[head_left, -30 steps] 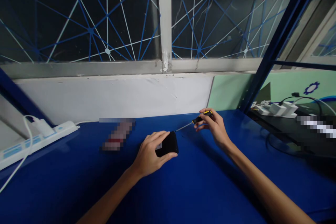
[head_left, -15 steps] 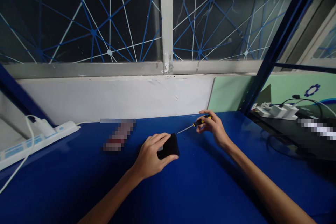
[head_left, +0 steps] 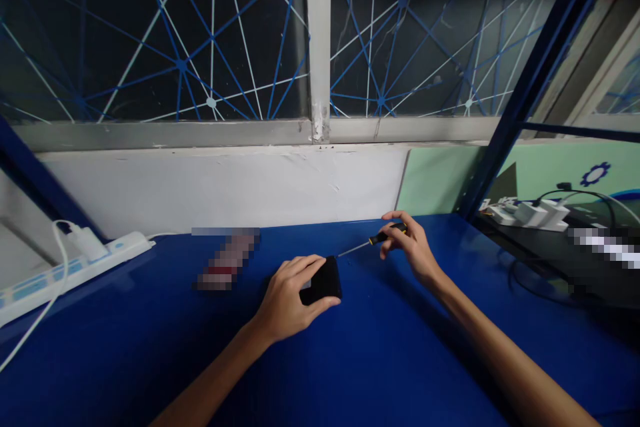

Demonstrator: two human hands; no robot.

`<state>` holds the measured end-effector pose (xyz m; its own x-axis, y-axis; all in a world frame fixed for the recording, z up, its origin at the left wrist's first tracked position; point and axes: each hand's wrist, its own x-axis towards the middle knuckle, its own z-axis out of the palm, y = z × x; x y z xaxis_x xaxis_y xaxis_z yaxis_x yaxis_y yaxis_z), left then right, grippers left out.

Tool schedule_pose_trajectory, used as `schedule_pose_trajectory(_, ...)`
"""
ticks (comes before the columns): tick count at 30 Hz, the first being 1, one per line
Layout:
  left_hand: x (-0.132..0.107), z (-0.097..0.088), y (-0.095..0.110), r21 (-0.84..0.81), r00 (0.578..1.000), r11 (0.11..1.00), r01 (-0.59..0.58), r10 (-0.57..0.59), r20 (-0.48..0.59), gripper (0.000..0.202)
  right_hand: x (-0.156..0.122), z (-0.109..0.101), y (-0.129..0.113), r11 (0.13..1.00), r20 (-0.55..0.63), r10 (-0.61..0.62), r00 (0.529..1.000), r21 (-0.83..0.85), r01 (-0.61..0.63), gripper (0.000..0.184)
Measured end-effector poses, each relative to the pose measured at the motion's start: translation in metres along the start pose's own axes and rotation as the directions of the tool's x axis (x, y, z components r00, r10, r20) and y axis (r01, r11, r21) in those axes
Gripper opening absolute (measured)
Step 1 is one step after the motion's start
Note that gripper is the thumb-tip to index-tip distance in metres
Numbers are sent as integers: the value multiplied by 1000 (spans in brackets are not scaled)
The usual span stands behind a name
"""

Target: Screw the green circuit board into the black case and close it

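Observation:
My left hand (head_left: 287, 297) is wrapped around a small black box-like device (head_left: 324, 280) that rests on the blue tabletop (head_left: 380, 360). My right hand (head_left: 410, 243) pinches the black and yellow handle of a thin screwdriver (head_left: 373, 240). The metal shaft slants down to the left, and its tip meets the device's far upper corner. Both forearms reach in from the bottom edge.
A white power strip (head_left: 65, 267) with a plugged-in charger and cable lies at the left. A blurred-out object (head_left: 225, 263) sits left of the device. White adapters and black cables (head_left: 540, 213) crowd a darker surface beyond the blue post (head_left: 520, 93) at right. A white wall and window stand behind.
My right hand has turned a little on the screwdriver handle, so less of the yellow shows. My left hand and the device have stayed in place.

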<state>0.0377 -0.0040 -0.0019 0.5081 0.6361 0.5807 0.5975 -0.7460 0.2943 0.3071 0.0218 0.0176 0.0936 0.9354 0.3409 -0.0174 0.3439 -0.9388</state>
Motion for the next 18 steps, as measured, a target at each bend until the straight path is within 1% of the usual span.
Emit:
schedule_pose_trajectory(4,0,0,0,-4,1000,1000,-11,11,-3,53,0,-1,0,1000,9,7,1000,23,-7,31)
schedule_pose_trajectory(9,0,-1,1,8,1000,1000,-24,24,2,54,0,0,0,997,-18,-44,999,-58,42,31)
schedule_pose_trajectory(15,-1,0,1,24,1000,999,-24,23,14,55,-1,2,-1,987,-51,-48,998,-157,39,31)
schedule_pose_trajectory(18,-1,0,1,28,999,999,-33,32,14,55,-3,1,0,988,-62,-72,995,-138,63,30)
